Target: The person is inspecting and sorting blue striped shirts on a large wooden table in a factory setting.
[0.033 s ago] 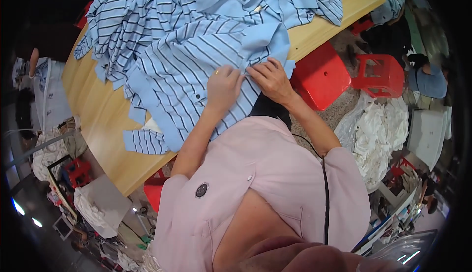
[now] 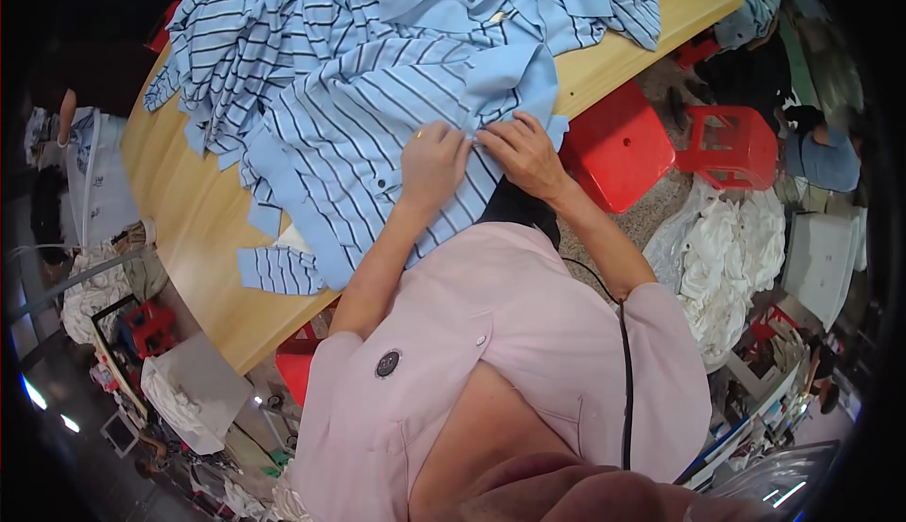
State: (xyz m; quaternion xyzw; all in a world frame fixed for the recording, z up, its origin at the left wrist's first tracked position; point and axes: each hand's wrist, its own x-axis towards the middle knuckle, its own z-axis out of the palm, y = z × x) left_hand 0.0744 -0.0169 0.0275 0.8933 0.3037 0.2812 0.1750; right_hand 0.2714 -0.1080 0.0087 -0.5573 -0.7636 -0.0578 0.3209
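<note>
A light blue shirt [image 2: 349, 135] with dark and white stripes lies spread over the near edge of the wooden table. My left hand [image 2: 432, 168] is closed, its fingertips pinching the shirt's cloth; a ring shows on one finger. Right beside it, my right hand [image 2: 525, 154] pinches the same cloth with curled fingers. The fingertips of both hands almost meet at a plain blue strip. What exactly lies between them is too small to make out. A dark button [image 2: 381, 183] shows on the cloth left of my left hand.
More striped blue garments [image 2: 255, 41] are heaped farther back on the table [image 2: 189, 229]. Red stools [image 2: 618, 149] stand to the right, with a bag of white cloth [image 2: 727, 267] behind them. Another person [image 2: 823, 154] is at the far right. A black cord [image 2: 627, 380] hangs down my front.
</note>
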